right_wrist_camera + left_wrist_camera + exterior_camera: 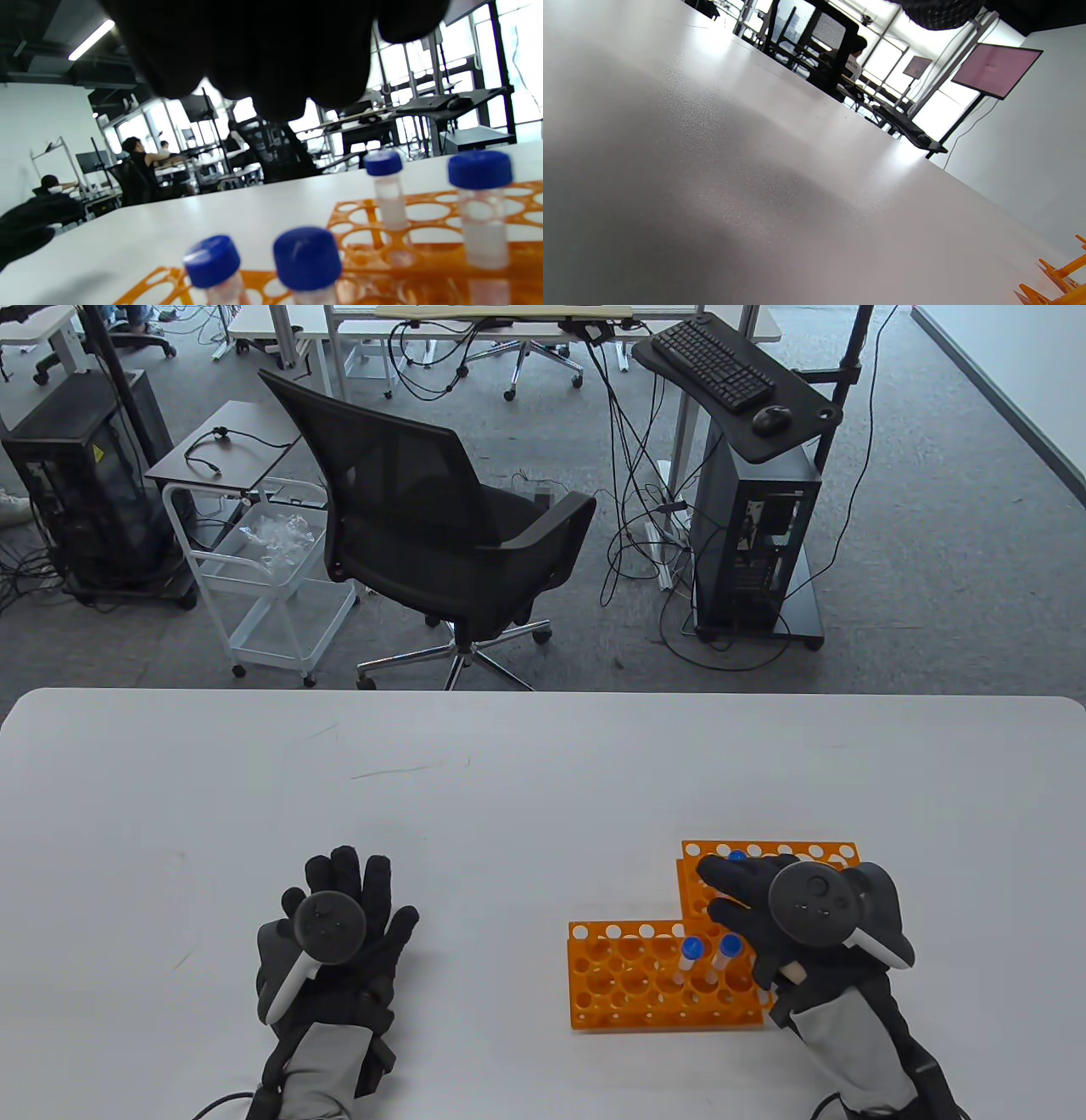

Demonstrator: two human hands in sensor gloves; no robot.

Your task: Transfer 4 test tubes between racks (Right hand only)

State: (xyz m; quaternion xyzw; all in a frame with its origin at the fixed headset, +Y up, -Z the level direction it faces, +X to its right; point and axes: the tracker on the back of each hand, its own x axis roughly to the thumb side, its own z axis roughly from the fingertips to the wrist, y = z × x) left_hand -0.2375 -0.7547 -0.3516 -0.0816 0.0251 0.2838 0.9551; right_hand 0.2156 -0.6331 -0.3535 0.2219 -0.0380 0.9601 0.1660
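Table view: right hand (768, 912) above racks (662, 976)

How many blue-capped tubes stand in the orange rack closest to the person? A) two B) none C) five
A: the table view shows just two tubes standing side by side in the near rack, beside the right hand.

Orange racks (662, 984), blue-capped clear tubes (689, 960), black gloved hands (348, 933), white table (509, 780)
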